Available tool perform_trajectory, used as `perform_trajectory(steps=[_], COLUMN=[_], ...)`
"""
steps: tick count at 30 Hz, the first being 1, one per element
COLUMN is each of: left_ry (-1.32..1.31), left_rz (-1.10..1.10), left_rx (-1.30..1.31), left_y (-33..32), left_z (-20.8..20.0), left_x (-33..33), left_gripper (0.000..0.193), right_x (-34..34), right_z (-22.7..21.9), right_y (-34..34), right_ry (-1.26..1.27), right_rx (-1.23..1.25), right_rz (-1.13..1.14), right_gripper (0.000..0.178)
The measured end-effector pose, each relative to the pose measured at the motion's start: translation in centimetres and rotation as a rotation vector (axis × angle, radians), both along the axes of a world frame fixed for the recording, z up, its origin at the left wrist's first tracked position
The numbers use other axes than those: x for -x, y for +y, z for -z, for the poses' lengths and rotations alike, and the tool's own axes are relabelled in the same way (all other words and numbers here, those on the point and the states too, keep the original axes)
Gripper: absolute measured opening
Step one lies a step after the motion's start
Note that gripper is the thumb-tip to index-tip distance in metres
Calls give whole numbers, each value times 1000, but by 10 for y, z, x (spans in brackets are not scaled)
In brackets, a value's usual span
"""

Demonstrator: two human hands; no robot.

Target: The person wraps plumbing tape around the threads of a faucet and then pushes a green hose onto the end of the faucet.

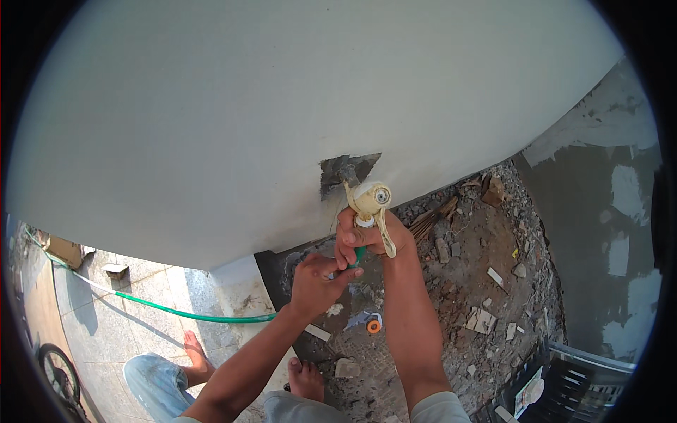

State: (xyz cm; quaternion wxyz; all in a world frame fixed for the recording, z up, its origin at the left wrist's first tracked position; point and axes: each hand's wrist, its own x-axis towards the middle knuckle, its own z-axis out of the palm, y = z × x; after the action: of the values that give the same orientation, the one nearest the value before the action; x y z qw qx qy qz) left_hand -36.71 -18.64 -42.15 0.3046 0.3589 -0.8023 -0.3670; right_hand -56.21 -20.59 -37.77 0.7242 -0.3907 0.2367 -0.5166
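Note:
A cream plastic tap point(369, 197) with a long lever sticks out of a rough patch of bare mortar point(335, 173) in the pale wall. My right hand point(374, 236) is closed just beneath its body, fingers wrapped round the green hose point(359, 254) at the white outlet. Those fingers hide the joint between outlet and hose. Lower and to the left, my left hand point(317, 282) pinches the same hose between thumb and fingers. From behind my left forearm, the hose runs off across the tiles to the left.
Rubble and broken bricks point(482, 321) cover the dirt on the right. An orange tape spool point(374, 326) lies below my hands. A black slatted plastic object point(589, 384) stands at lower right. Pale tiles point(151, 331) and a wheel point(58, 370) are at left.

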Motion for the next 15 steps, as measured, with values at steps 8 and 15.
perform_trajectory(steps=[8, 15], left_ry=[-25, 18], left_rz=[80, 602], left_rx=[253, 783], left_y=[-36, -83], left_z=[-105, -166], left_x=[-27, 40], left_gripper=[33, 42], right_x=[44, 69], right_z=[6, 186], right_y=[38, 217], right_ry=[300, 1397], right_rx=[132, -560], right_rz=[202, 693], right_gripper=[68, 53])
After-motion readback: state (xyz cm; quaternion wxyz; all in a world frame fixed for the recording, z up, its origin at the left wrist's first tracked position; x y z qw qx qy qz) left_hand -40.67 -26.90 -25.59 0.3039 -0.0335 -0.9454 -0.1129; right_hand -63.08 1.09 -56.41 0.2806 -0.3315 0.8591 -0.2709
